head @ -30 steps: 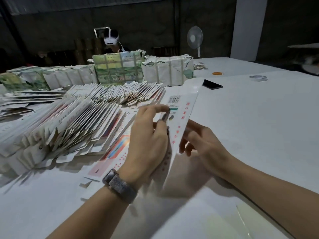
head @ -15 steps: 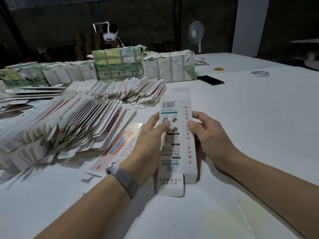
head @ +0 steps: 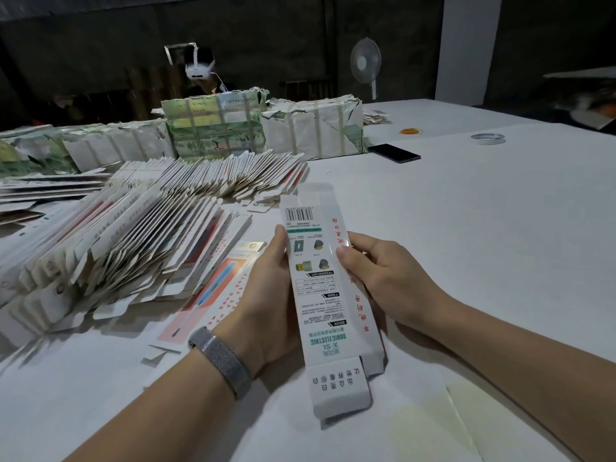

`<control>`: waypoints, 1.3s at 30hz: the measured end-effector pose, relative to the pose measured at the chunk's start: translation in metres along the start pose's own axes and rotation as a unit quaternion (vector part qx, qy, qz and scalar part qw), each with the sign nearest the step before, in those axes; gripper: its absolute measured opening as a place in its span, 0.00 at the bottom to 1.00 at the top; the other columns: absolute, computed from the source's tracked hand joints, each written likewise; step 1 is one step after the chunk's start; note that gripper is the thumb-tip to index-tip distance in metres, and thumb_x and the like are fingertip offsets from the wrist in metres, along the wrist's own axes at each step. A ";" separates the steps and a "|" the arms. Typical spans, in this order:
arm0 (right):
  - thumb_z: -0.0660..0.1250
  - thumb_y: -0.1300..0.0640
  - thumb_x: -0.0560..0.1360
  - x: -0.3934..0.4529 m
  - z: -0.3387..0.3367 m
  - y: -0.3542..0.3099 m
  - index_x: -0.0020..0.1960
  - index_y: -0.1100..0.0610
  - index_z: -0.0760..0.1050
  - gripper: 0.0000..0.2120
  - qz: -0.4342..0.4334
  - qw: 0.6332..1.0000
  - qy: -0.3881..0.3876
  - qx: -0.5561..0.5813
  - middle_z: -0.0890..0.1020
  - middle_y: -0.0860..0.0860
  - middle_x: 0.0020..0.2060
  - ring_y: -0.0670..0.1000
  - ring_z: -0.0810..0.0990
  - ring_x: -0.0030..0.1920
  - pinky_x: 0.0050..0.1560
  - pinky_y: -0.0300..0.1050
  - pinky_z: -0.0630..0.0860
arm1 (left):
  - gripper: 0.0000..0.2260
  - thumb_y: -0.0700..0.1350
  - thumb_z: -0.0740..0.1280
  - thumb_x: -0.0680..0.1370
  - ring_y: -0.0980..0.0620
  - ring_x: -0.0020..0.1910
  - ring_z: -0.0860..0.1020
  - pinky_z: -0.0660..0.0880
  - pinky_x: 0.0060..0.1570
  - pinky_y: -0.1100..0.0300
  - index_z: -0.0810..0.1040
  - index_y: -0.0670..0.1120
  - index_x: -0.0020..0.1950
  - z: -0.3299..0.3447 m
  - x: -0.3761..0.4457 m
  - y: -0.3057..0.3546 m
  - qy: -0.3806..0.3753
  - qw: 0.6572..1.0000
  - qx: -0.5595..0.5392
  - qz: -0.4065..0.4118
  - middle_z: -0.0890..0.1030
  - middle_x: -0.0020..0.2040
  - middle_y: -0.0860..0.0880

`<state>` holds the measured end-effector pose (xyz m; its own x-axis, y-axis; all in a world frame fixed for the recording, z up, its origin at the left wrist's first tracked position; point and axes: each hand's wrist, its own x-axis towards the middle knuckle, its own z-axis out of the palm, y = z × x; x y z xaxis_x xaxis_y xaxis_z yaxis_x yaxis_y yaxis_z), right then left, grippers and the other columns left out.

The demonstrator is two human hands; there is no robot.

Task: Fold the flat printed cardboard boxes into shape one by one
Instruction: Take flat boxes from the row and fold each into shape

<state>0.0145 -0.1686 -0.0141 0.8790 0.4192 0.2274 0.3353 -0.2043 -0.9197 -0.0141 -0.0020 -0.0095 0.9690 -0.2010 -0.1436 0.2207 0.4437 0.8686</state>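
Observation:
A long white printed box [head: 320, 295] is squared open into a tube above the white table [head: 483, 228], barcode end away from me and its near end flap hanging loose. My left hand [head: 266, 295], with a metal watch band on the wrist, grips the box's left edge, thumb on the printed face. My right hand [head: 383, 278] grips the right edge, thumb on the side panel with red characters. A flat box with an orange print [head: 213, 291] lies just left of my left hand.
Fanned rows of flat white boxes [head: 116, 241] cover the table's left side. Wrapped bundles [head: 213, 128] stand behind them. A black phone [head: 395, 153], a tape roll [head: 487, 139] and an orange ring [head: 410, 131] lie far right. A person with a headset [head: 200, 70] sits at the back.
The box went from a flat sheet held on edge to an opened tube. Both hands have come to grip its two sides and it has drawn nearer to me.

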 end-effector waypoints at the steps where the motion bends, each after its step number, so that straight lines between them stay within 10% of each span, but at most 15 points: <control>1: 0.60 0.48 0.83 0.000 0.000 0.000 0.57 0.47 0.81 0.11 -0.001 1.000 -0.007 0.010 0.87 0.45 0.48 0.49 0.86 0.48 0.54 0.56 0.81 | 0.30 0.68 0.52 0.80 0.40 0.53 0.85 0.84 0.45 0.46 0.87 0.51 0.54 0.000 0.000 0.000 -0.003 1.000 0.002 -0.001 0.85 0.57 0.40; 8: 0.68 0.44 0.74 -0.008 -0.004 -0.006 0.56 0.55 0.81 0.18 0.042 0.983 -0.073 0.162 0.87 0.52 0.45 0.52 0.87 0.41 0.33 0.36 0.79 | 0.30 0.71 0.57 0.74 0.41 0.50 0.86 0.83 0.46 0.49 0.88 0.50 0.53 0.005 -0.003 0.000 -0.053 0.999 0.014 0.003 0.86 0.53 0.40; 17: 0.63 0.56 0.82 -0.010 -0.002 -0.005 0.57 0.55 0.81 0.09 0.043 0.981 -0.039 0.183 0.88 0.51 0.47 0.51 0.87 0.46 0.42 0.38 0.80 | 0.20 0.64 0.63 0.72 0.46 0.40 0.86 0.82 0.36 0.55 0.88 0.53 0.46 0.006 0.004 -0.006 0.023 0.992 0.113 0.056 0.87 0.44 0.44; 23: 0.60 0.50 0.82 -0.009 -0.001 -0.008 0.61 0.54 0.78 0.13 0.013 0.986 0.014 0.165 0.87 0.55 0.47 0.57 0.87 0.47 0.48 0.54 0.83 | 0.22 0.61 0.65 0.75 0.46 0.44 0.86 0.81 0.41 0.57 0.82 0.48 0.60 0.009 -0.002 -0.005 0.036 0.974 0.191 0.119 0.86 0.48 0.42; 27: 0.63 0.58 0.82 -0.008 -0.002 -0.009 0.67 0.49 0.72 0.14 0.001 0.977 0.042 0.209 0.87 0.51 0.44 0.51 0.87 0.40 0.35 0.45 0.81 | 0.21 0.60 0.67 0.74 0.43 0.48 0.85 0.82 0.48 0.50 0.81 0.50 0.62 0.010 -0.004 -0.005 0.008 0.974 0.206 0.099 0.86 0.52 0.41; 32: 0.67 0.50 0.72 -0.004 -0.005 -0.005 0.75 0.44 0.66 0.31 0.004 0.984 0.051 0.170 0.86 0.49 0.44 0.54 0.86 0.44 0.53 0.72 0.75 | 0.27 0.64 0.67 0.70 0.41 0.47 0.85 0.82 0.46 0.51 0.81 0.49 0.62 0.009 -0.004 -0.001 0.003 0.971 0.219 0.096 0.86 0.50 0.40; 39: 0.64 0.58 0.81 -0.002 -0.003 -0.004 0.76 0.47 0.65 0.25 0.025 0.983 0.040 0.177 0.86 0.52 0.45 0.52 0.85 0.43 0.53 0.69 0.77 | 0.23 0.71 0.64 0.74 0.40 0.47 0.86 0.81 0.51 0.44 0.83 0.57 0.57 0.010 0.000 -0.004 0.038 0.973 0.205 0.098 0.86 0.49 0.41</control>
<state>0.0126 -0.1715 -0.0102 0.9194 0.3436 0.1912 0.1652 0.1038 -0.9808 -0.0164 -0.0122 -0.0082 0.9969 -0.0758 0.0230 -0.0171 0.0779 0.9968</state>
